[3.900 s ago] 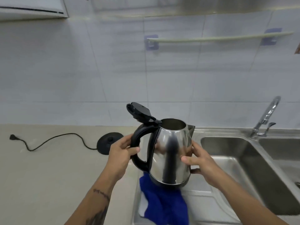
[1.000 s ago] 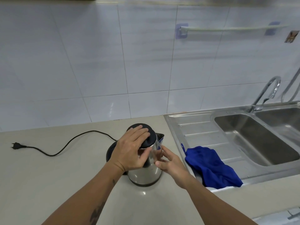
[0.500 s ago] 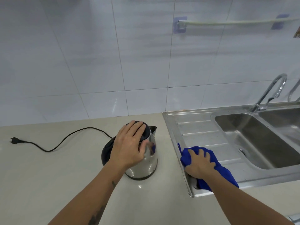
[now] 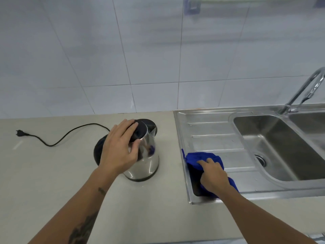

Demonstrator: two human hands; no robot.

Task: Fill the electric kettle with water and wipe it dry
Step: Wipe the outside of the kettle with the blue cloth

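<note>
Head view: left hand [image 4: 119,148] flat on kettle [image 4: 144,155] lid; right hand [image 4: 213,175] clutches blue cloth [image 4: 198,158] beside sink [image 4: 274,147].

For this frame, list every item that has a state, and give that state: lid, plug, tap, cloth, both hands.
Kettle: upright on the counter, lid shut.
Plug: lying loose on the counter, not in a socket.
Tap: no water seen running.
Sink basin: no standing water visible.
Blue cloth: bunched on the drainboard.
Left hand: resting on the kettle's top.
Right hand: gripping the blue cloth.
</note>
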